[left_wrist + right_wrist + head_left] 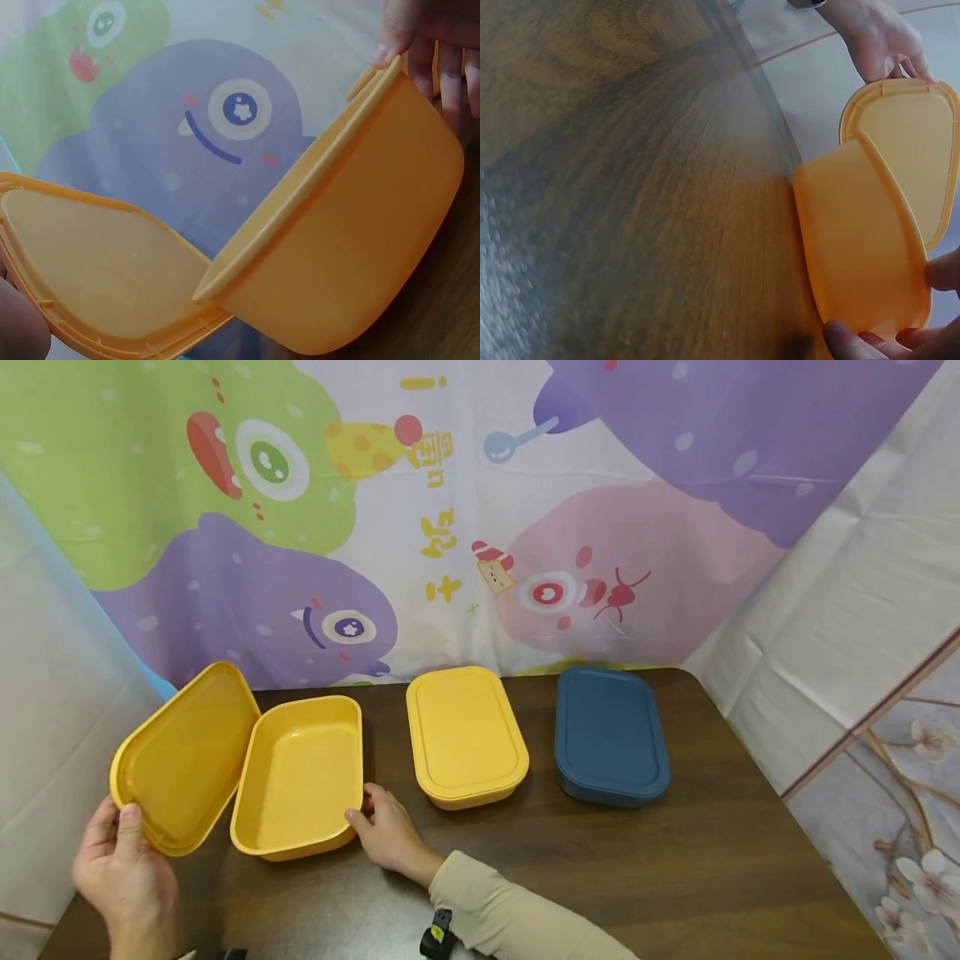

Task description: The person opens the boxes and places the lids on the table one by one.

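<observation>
My left hand (127, 872) grips the near corner of a yellow-orange lid (187, 756), thumb on its inner face. The lid is tilted up at the far left, its right edge against or just behind a matching open lunch box (303, 785). Nothing lies inside that box. At the box's near right corner, my right hand (393, 835) pinches the wall, thumb over the rim and fingers outside. In the left wrist view, the box wall (360, 217) fills much of the right side. The right wrist view shows the lid (907, 142) beyond the box.
To the right on the dark wooden table (675, 877) stand a lidded yellow box (468, 735) and a lidded dark blue box (611, 735). A cartoon-printed curtain (450, 635) hangs along the table's back edge. Pale cloth (825, 635) hangs at the right side.
</observation>
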`<state>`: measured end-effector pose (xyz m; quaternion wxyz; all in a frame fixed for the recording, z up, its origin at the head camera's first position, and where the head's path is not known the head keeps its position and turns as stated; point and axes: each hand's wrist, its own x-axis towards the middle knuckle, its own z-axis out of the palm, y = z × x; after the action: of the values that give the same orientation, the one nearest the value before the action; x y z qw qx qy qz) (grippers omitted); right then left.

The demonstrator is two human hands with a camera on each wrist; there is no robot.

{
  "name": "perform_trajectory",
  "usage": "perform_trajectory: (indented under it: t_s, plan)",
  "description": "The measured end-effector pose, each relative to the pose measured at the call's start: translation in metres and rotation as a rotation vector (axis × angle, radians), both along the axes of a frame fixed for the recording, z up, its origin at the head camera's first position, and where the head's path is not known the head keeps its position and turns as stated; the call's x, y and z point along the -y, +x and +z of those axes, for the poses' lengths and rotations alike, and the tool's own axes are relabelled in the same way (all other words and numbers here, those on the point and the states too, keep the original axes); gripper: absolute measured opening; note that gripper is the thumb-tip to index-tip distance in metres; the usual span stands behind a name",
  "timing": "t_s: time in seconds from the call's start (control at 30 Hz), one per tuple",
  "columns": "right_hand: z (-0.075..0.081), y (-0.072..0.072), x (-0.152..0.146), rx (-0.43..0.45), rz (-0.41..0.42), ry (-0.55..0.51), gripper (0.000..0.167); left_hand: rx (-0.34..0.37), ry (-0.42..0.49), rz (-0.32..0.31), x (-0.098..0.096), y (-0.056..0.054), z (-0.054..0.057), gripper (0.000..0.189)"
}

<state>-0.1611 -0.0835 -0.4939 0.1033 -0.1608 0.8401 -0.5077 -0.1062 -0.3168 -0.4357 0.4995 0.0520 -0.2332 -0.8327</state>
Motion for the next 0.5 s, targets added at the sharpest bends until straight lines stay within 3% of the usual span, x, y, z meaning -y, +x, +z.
perform_trajectory:
  t_s: [0.2,0.5]
  plan:
    - [0.000,0.000,0.000,0.003,-0.001,0.000,0.043,0.022,0.017,0.000,0.003,0.001,-0.005,0.022]
    - [0.000,0.001,0.001,0.004,-0.002,0.002,0.045,-0.005,0.036,-0.041,0.004,0.001,-0.011,0.021]
